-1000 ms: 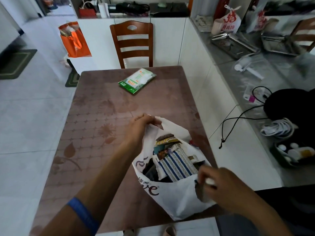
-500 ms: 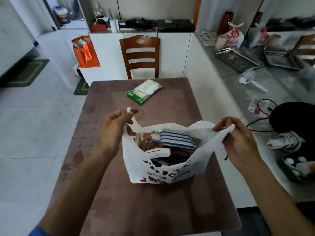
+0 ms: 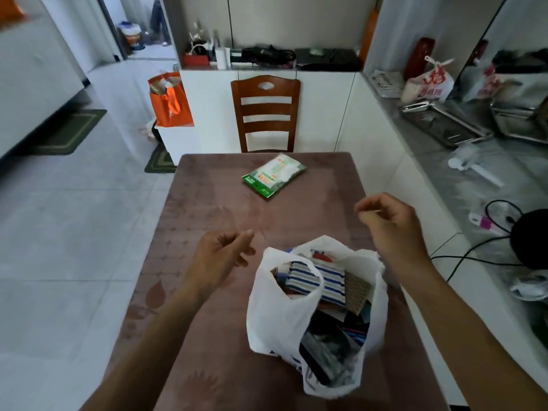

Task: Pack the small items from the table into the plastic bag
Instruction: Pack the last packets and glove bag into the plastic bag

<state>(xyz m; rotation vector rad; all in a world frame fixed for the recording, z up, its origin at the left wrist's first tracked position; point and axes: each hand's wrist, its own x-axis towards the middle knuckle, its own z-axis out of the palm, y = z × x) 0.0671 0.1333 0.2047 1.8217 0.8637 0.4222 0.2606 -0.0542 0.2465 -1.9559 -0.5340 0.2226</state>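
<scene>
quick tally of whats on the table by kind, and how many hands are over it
White plastic bag, stuffed with items: 1
Green and white packet, loose on the table beyond the bag: 1
Hands above the table, left hand and right hand, neither holding anything: 2
Total: 4

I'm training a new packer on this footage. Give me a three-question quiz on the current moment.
1. True or false: the left hand grips the plastic bag.
2. Which item lies on the table outside the bag? A) green packet B) striped pouch C) neither
3. What stands behind the table's far edge?

Key: 1. False; neither it nor the right hand holds anything. 2. A. 3. A wooden chair.
</scene>
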